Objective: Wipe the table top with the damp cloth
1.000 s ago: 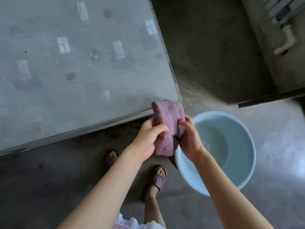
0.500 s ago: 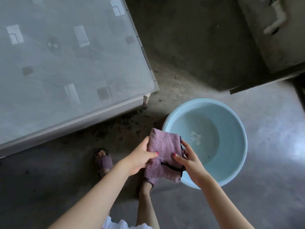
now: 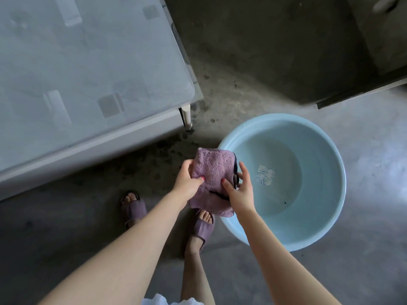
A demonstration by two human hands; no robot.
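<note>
A folded purple cloth (image 3: 212,172) hangs in the air between my two hands, just left of a light blue basin (image 3: 312,236). My left hand (image 3: 187,183) grips the cloth's left edge with the thumb on top. My right hand (image 3: 240,190) holds its right edge, thumb pressed on the front and fingers behind. The grey glass table top (image 3: 88,69) fills the upper left, its near right corner above and left of the cloth.
The basin stands on the concrete floor (image 3: 363,271) with a little water and a label on its bottom. A table leg (image 3: 187,116) shows under the corner. My feet in purple slippers (image 3: 203,227) stand below the cloth. A dark step edge (image 3: 361,93) runs at upper right.
The cloth and both hands came down and away from the table corner to beside the basin. The view tilted toward the floor, and the right hand's fingers spread a little.
</note>
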